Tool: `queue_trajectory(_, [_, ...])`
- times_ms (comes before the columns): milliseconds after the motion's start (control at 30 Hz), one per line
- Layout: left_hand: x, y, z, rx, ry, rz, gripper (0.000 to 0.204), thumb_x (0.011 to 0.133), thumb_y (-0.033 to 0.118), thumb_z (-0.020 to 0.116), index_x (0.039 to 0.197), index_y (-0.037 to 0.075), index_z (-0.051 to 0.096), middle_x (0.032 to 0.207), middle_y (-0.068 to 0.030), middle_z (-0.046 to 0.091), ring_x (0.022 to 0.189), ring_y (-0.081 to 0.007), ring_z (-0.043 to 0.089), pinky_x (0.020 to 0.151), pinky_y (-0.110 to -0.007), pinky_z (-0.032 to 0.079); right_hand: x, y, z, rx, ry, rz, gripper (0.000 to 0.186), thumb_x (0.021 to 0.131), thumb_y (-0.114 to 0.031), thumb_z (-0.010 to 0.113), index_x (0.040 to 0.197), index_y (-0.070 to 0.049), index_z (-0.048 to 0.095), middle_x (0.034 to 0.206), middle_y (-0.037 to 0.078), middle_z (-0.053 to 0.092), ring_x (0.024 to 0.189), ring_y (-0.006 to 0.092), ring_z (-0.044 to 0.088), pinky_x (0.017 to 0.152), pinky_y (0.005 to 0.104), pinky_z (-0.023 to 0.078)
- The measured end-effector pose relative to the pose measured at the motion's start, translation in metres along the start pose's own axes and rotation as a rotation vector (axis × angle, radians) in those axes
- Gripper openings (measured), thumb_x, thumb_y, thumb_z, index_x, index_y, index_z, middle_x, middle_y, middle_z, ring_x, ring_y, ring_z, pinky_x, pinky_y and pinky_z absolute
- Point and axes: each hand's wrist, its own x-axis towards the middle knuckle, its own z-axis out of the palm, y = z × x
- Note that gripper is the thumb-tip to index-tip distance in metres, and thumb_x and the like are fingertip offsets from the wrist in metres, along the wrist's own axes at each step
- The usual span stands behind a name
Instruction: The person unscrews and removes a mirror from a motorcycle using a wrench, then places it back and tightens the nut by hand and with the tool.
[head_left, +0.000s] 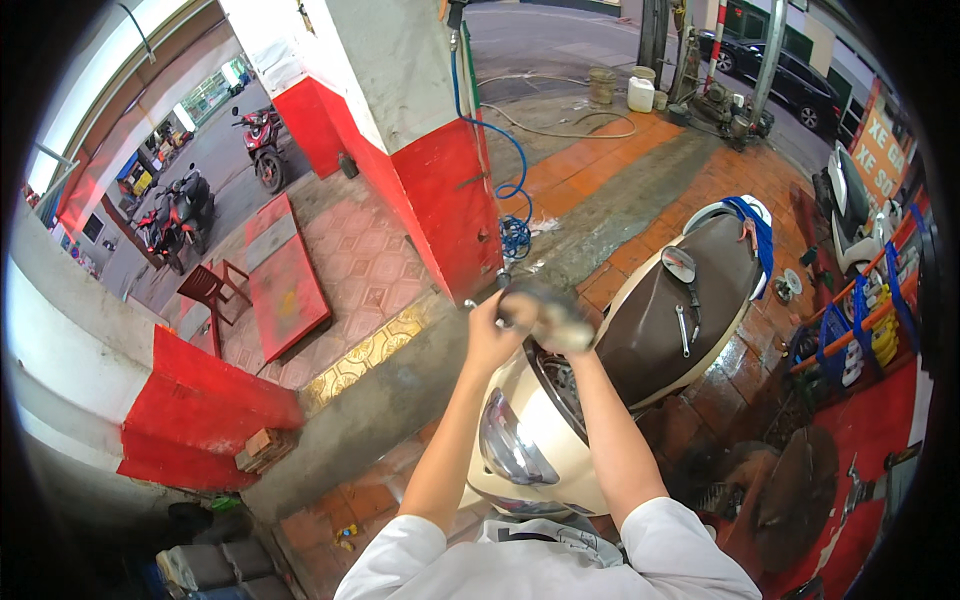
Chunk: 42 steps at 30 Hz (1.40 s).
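Observation:
My left hand (492,330) is closed around a small dark tool with a metal end, which appears to hang from a coiled blue hose (515,235). My right hand (572,338) grips a dark, roundish part (540,312), blurred by motion, which meets my left hand above the rear of a cream scooter (520,430). On the brown seat (640,350) beside them lie a round mirror (678,263) and a wrench (682,330). A blue cloth (758,245) with pliers (748,233) on it is at the seat's far end.
A red-and-white pillar (425,190) stands ahead. Red boards (285,285) and a chair (205,293) are at left, with parked motorbikes (270,150) beyond. Jugs (640,95) and machinery (740,125) are at the back, a rack of parts (860,330) at right.

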Motion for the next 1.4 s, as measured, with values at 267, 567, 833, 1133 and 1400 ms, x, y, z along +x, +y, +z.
queue_trajectory(267, [-0.006,-0.024,-0.017,-0.675,0.722,-0.351,0.022,0.099,0.028,0.062,0.104,0.009,0.051,0.086,0.0001,0.056,0.078,-0.0137,0.063,0.071,-0.029,0.052,-0.005,0.01,0.005,-0.198,0.003,0.371,0.032,0.098,-0.029,0.054,0.117,-0.005,0.05,0.112,0.028,0.064,0.109,0.0453,0.059,0.092,0.0472,0.045])
queue_trajectory(567, [0.07,-0.055,-0.015,-0.24,0.102,-0.505,0.033,0.096,0.038,0.062,0.094,0.005,0.057,0.074,-0.0001,0.055,0.061,-0.0087,0.053,0.053,-0.027,0.044,-0.002,-0.014,0.013,-0.255,-0.011,0.299,0.03,0.097,-0.026,0.053,0.116,-0.002,0.048,0.113,0.03,0.062,0.111,0.0472,0.056,0.091,0.0503,0.044])
queue_trajectory(833, [0.034,-0.005,-0.008,0.144,-0.363,-0.086,0.024,0.072,0.017,0.078,0.079,0.0,0.063,0.068,-0.0057,0.063,0.062,-0.0117,0.059,0.058,-0.032,0.048,-0.002,0.038,0.007,-0.147,0.072,0.076,0.03,0.098,-0.028,0.052,0.116,-0.004,0.051,0.114,0.028,0.063,0.112,0.044,0.059,0.093,0.0478,0.044])
queue_trajectory(1133, [-0.027,-0.004,-0.01,-0.593,0.788,-0.313,0.019,0.098,0.02,0.062,0.103,0.002,0.061,0.087,-0.0045,0.062,0.093,-0.0189,0.063,0.068,-0.03,0.051,-0.005,-0.002,0.005,-0.183,-0.024,0.38,0.032,0.098,-0.028,0.054,0.118,-0.003,0.05,0.114,0.03,0.063,0.111,0.0463,0.058,0.092,0.0466,0.045])
queue_trajectory(1400, [0.049,-0.059,-0.038,-0.249,0.174,-0.481,0.032,0.1,0.028,0.056,0.102,-0.001,0.069,0.073,-0.0072,0.068,0.064,-0.0088,0.06,0.057,-0.026,0.046,0.001,-0.004,0.014,-0.279,-0.028,0.319,0.033,0.098,-0.027,0.053,0.12,-0.003,0.049,0.114,0.03,0.062,0.111,0.0467,0.058,0.092,0.0488,0.045])
